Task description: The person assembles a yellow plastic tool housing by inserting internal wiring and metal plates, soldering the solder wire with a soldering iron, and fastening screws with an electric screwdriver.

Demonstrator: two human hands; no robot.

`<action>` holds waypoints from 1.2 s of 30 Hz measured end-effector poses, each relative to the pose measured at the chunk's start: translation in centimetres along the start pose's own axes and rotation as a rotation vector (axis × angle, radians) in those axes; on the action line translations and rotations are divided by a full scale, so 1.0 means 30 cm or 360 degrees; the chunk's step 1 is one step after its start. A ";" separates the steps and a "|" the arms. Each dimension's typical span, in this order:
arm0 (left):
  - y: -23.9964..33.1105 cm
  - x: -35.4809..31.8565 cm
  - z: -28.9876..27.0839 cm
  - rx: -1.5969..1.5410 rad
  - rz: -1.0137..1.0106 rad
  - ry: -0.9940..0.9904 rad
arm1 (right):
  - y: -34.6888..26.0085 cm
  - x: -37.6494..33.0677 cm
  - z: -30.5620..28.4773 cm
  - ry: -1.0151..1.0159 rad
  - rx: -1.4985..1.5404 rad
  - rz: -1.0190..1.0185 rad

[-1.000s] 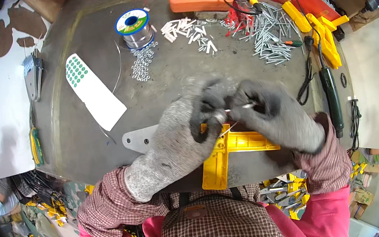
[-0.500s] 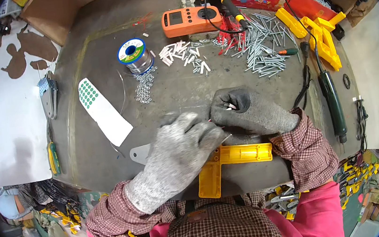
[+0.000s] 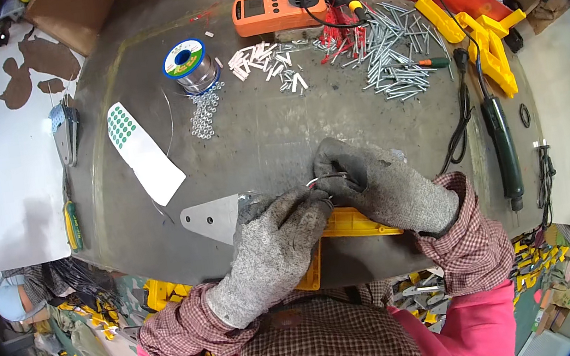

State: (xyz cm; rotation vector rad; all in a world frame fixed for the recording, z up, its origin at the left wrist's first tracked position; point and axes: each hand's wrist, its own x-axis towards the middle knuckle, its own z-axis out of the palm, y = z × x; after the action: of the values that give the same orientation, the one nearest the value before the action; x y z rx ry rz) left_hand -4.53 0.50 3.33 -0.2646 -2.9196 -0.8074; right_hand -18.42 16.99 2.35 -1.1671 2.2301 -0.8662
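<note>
Both my hands wear grey work gloves and meet over the near middle of the bench. My left hand [image 3: 275,240] is closed, its fingertips pinching thin wire ends. Its fingers hide part of a grey tapered metal plate [image 3: 210,220] with holes; whether they grip it too I cannot tell. My right hand [image 3: 386,187], also closed, pinches a thin dark wire [image 3: 331,176] between thumb and fingers. A short white-and-red wire end [image 3: 312,183] shows between the hands. Under them lies a yellow T-shaped plastic housing [image 3: 358,223], partly covered.
Farther off are a solder spool [image 3: 198,78], metal nuts [image 3: 204,113], white tubes [image 3: 260,59], an orange meter [image 3: 275,12] and a screw pile [image 3: 391,58]. A dark corded tool [image 3: 502,151] and yellow housings [image 3: 487,53] lie right. A white sticker sheet [image 3: 147,159] lies left.
The view has shifted slightly. My left hand has turned and closed in on the right, and more of the metal plate shows. A white piece in my right hand's grip is no longer visible there.
</note>
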 end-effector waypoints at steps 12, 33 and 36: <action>-0.019 0.030 0.018 -0.0688 -0.0266 0.0364 | -0.089 -0.062 -0.126 0.0249 0.0234 -0.0140; -0.050 0.010 0.020 -0.1834 -0.0624 0.0195 | -0.036 -0.019 -0.009 0.0175 0.1109 0.0164; -0.052 0.013 0.013 -0.1776 -0.0646 0.0146 | -0.030 -0.024 0.011 0.0184 0.1590 0.0135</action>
State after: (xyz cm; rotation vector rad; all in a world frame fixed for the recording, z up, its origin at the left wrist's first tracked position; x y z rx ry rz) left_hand -5.25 -0.56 2.26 0.3050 -2.1193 -2.3345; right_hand -17.33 17.10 2.87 -0.5323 1.5107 -1.7369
